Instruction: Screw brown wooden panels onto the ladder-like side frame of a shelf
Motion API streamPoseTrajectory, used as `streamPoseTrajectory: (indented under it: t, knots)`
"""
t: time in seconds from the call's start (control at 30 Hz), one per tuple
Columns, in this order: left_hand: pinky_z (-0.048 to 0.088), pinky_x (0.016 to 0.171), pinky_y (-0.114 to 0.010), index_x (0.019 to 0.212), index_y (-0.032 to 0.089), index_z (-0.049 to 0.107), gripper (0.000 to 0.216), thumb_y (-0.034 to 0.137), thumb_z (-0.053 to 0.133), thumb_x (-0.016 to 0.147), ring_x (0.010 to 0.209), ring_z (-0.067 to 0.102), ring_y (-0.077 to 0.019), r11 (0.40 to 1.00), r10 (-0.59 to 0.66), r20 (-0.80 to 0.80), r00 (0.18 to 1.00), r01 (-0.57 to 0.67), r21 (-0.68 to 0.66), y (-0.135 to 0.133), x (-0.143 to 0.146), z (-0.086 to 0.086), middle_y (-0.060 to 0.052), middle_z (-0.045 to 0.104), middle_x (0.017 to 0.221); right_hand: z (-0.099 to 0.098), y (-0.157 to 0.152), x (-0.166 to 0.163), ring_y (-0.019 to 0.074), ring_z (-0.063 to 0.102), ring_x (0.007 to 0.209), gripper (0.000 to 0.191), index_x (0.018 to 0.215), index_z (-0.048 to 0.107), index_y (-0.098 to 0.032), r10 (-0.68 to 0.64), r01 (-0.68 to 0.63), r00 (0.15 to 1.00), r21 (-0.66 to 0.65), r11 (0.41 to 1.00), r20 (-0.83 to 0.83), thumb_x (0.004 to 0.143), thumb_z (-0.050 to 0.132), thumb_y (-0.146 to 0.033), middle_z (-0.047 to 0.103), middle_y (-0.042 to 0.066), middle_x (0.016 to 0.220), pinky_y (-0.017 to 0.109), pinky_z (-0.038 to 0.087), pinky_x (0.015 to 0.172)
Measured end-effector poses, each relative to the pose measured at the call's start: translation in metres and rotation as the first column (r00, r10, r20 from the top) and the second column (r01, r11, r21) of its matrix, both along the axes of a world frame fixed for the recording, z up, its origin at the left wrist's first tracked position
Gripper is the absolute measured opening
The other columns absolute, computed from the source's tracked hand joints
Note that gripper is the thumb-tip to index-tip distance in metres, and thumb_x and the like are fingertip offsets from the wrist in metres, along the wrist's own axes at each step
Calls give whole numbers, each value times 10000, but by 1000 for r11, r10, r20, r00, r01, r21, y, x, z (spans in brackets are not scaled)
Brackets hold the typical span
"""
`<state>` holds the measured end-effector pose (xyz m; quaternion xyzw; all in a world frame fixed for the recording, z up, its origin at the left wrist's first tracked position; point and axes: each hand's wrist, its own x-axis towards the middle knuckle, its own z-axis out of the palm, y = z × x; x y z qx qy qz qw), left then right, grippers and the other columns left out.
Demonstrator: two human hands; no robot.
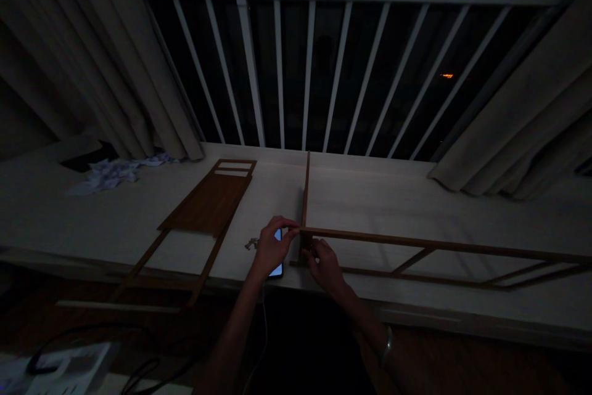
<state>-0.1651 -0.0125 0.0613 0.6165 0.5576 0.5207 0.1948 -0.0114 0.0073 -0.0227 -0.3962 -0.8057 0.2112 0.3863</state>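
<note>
A brown wooden frame (425, 249) with rails and crosspieces lies on its side along the ledge, reaching out to the right. At its near left corner stands an upright wooden board (306, 191). My left hand (275, 243) pinches that corner between thumb and fingers. Just right of the corner, my right hand (325, 262) is closed at the inner side of the joint; whatever its fingertips hold is too dark to make out. A lit phone (276, 270) lies partly under my left hand, with a white cable. Several small metal screws (251, 243) lie left of it.
A second wooden panel with legs (208, 204) lies to the left, its legs overhanging the ledge (370, 191). Crumpled paper (111, 174) sits farther left. White railings (309, 74) and curtains (92, 44) stand behind. A white power strip (74, 370) is at lower left.
</note>
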Motion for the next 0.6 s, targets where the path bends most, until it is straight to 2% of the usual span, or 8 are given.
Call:
streamPoseTrajectory:
  t: [0.17, 0.27, 0.37, 0.43, 0.5, 0.6]
  knots:
    - [429, 780, -284, 875, 207, 607, 152, 240, 528, 748, 828, 529, -138, 1000, 22, -10, 1000, -22, -4, -10, 7, 1, -23, 565, 841, 3, -7, 3, 160, 510, 699, 274, 1054, 479, -163, -28, 20, 997, -106, 994, -71, 796, 437, -245, 535, 54, 787, 296, 431, 659]
    - [427, 827, -301, 977, 222, 575, 235, 232, 526, 747, 957, 501, -151, 999, -9, -11, 1000, 10, 36, -18, 10, 6, -46, 527, 990, 1, -16, 11, 128, 476, 597, 450, 1181, 361, -158, -83, 56, 987, -189, 980, -137, 765, 483, -279, 479, -16, 679, 260, 423, 593]
    - [427, 855, -309, 1092, 249, 511, 375, 223, 550, 719, 1075, 440, -166, 998, 1, 8, 1000, -2, 67, -23, 2, 8, -60, 433, 1153, -8, -32, 28, 118, 459, 575, 462, 1178, 330, -157, -146, 94, 970, -251, 964, -196, 766, 478, -303, 446, -40, 652, 250, 419, 587]
    - [429, 856, -306, 1105, 251, 497, 391, 228, 542, 718, 1091, 430, -166, 994, 79, 38, 996, -81, 67, -22, -14, 6, -59, 418, 1173, -18, -47, 45, 128, 475, 609, 401, 1139, 354, -164, -181, 120, 962, -282, 952, -204, 781, 450, -317, 456, -29, 670, 265, 424, 617]
    - [446, 821, -294, 1058, 225, 522, 322, 246, 503, 737, 1067, 451, -167, 974, 217, 86, 972, -222, 46, -16, -36, -2, -62, 453, 1142, -31, -64, 63, 138, 485, 601, 364, 1103, 379, -166, -192, 121, 964, -337, 934, -185, 792, 428, -347, 457, -22, 658, 273, 430, 606]
    - [462, 756, -298, 937, 162, 570, 249, 250, 473, 725, 945, 520, -179, 899, 437, 49, 898, -434, -58, -7, -73, -24, -70, 559, 977, -51, -90, 90, 154, 517, 622, 354, 1060, 408, -181, -217, 126, 962, -435, 891, -167, 785, 429, -402, 496, -3, 675, 289, 449, 631]
